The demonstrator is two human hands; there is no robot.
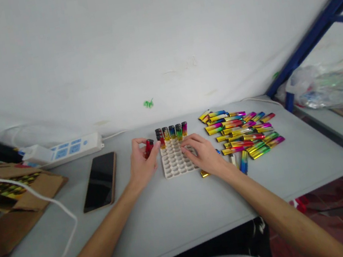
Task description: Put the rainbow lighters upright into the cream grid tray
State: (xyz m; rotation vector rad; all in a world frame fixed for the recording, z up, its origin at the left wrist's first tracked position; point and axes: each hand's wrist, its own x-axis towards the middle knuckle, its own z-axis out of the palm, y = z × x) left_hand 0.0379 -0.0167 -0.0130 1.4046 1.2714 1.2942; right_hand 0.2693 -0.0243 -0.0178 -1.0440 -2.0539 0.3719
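Lighters (172, 133) with dark tops stand upright in the far rows of a pale moulded tray (181, 171), in the middle of my grey desk (179, 215). The desk runs up against a white wall (158, 51) that bears a small green mark (148, 104). To my right is a blue metal frame (317, 38), with clear plastic bags (322, 83) on the shelf beside it, and below I see reddish floor tiles (339, 227).

The tray's nearer cells show open. On my left, a cardboard box (42, 194) with its flaps up holds small yellow and dark pieces (12, 186). Near it lie a phone (100, 182), screen up, and a white power strip (76, 149) with a plug in it; a white cable (70, 213) loops across the desk.

My left hand (142, 164) is closed around a red lighter (149, 148), pinched between thumb and fingers just beside the tray's left edge. My right hand (205, 154) is over the tray's right side, fingers curled and partly spread; I can't tell whether it has hold of anything. Shiny multicoloured tubes (240, 130) lie heaped to its right.
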